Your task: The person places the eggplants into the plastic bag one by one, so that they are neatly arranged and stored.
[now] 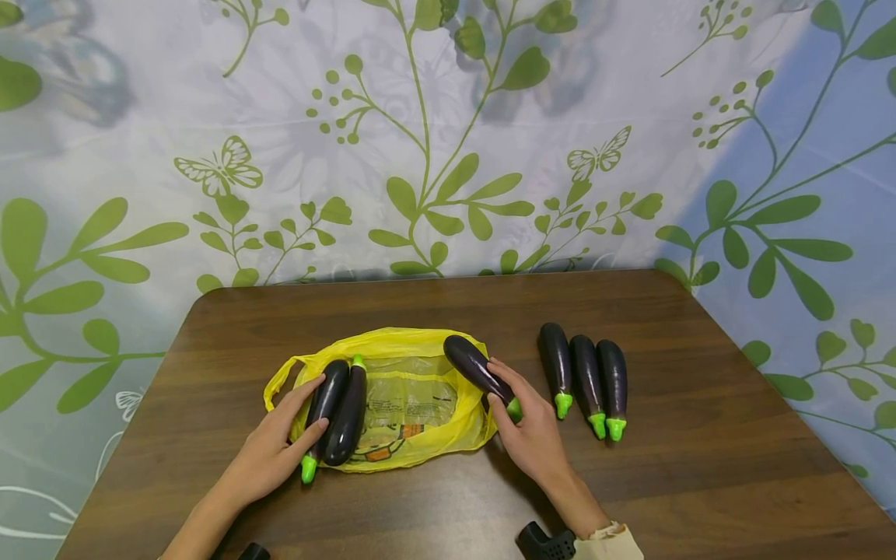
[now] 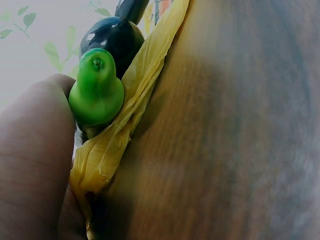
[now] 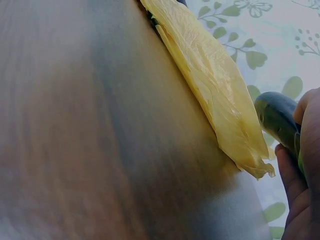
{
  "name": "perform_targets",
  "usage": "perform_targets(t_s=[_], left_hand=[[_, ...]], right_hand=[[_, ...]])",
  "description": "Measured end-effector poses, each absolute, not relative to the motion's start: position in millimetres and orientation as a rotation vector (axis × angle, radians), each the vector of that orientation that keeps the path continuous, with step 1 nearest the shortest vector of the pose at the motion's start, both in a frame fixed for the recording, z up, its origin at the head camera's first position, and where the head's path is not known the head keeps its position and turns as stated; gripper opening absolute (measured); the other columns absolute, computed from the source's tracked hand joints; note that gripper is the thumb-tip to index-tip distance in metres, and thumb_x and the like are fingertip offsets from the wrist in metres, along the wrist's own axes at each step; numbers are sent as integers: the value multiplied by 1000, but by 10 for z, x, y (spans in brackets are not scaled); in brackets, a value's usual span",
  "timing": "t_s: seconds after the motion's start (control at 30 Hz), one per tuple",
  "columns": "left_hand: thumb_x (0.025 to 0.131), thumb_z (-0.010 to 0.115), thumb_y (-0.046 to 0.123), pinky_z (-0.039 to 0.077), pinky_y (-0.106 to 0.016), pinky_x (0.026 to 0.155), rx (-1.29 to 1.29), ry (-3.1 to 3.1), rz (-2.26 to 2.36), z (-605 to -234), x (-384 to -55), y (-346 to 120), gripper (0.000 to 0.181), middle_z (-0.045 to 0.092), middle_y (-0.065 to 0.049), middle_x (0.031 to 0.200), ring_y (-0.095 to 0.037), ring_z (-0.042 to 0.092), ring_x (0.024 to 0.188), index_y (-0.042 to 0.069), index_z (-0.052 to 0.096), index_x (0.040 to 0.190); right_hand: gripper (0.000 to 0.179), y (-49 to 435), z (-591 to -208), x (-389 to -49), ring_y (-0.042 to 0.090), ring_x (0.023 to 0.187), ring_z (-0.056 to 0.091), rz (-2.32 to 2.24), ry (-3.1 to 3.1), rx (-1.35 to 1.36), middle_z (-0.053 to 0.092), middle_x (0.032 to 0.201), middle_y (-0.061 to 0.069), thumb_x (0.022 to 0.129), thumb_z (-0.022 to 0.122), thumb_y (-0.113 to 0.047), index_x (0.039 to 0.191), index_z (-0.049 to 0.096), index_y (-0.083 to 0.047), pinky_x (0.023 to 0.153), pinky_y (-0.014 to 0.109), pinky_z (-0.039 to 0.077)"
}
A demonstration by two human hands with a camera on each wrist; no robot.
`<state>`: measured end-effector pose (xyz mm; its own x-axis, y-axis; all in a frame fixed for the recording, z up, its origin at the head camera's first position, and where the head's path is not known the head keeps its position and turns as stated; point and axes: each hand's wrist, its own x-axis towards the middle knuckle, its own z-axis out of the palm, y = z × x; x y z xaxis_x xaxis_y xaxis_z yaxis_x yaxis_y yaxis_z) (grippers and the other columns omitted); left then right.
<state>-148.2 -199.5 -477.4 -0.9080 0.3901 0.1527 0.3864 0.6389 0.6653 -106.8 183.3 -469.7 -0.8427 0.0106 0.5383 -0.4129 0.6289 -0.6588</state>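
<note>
A yellow plastic bag (image 1: 392, 336) lies spread open on the table. Two dark eggplants with green stems sit side by side at its left end. My left hand (image 1: 262, 459) grips the outer eggplant (image 1: 330, 391), its thumb across the near part; the second eggplant (image 1: 347, 424) lies just right of it. In the left wrist view the gripped one's green stem (image 2: 97, 92) points at the camera, against the bag's edge. Over the bag's right rim, my right hand (image 1: 533, 435) holds another eggplant (image 1: 467, 362) by its stem end, tilted with its round end up-left.
Three more eggplants (image 1: 586, 373) lie in a row on the brown wooden table (image 1: 700, 467), right of the bag, stems toward me. Behind the table's far edge hangs a pale cloth (image 1: 280, 117) printed with green leaves and butterflies.
</note>
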Motion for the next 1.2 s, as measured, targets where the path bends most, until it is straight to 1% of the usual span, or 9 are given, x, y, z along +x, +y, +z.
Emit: perform_targets(t_s=[0.4, 0.63, 0.93, 1.03, 1.2], left_hand=[[106, 58, 38, 44, -70, 102, 674, 2840, 1149, -4759, -1480, -1993, 63, 42, -16, 160, -45, 47, 139, 27, 31, 163], [106, 58, 37, 44, -70, 102, 677, 2838, 1153, -4755, -1479, -1993, 63, 42, -16, 160, -45, 47, 139, 27, 31, 163], [106, 58, 37, 44, -69, 102, 679, 2837, 1157, -4761, -1485, -1994, 63, 42, -17, 159, -45, 48, 139, 25, 32, 162], [106, 58, 37, 45, -69, 102, 677, 2837, 1154, -4764, -1484, -1995, 63, 42, -17, 159, -45, 48, 139, 25, 32, 162], [106, 58, 37, 44, -70, 102, 674, 2837, 1153, -4765, -1482, -1995, 63, 42, -17, 160, -45, 48, 139, 25, 32, 162]], right_hand=[[49, 1806, -4686, -1050, 25, 132, 61, 1133, -2365, 315, 60, 147, 4, 96, 72, -4, 142, 61, -14, 108, 12, 38], [48, 1795, -4693, -1047, 26, 130, 62, 1137, -2361, 317, 62, 146, 7, 95, 73, -4, 141, 62, -13, 107, 11, 39], [48, 1791, -4694, -1044, 26, 130, 63, 1145, -2366, 315, 62, 145, 8, 95, 73, -3, 141, 63, -14, 106, 12, 40], [48, 1790, -4691, -1043, 26, 130, 63, 1140, -2375, 314, 62, 146, 7, 95, 73, -4, 141, 62, -14, 106, 16, 43], [48, 1789, -4684, -1038, 25, 130, 62, 1140, -2394, 309, 61, 146, 6, 95, 73, -5, 141, 62, -16, 105, 35, 50]])
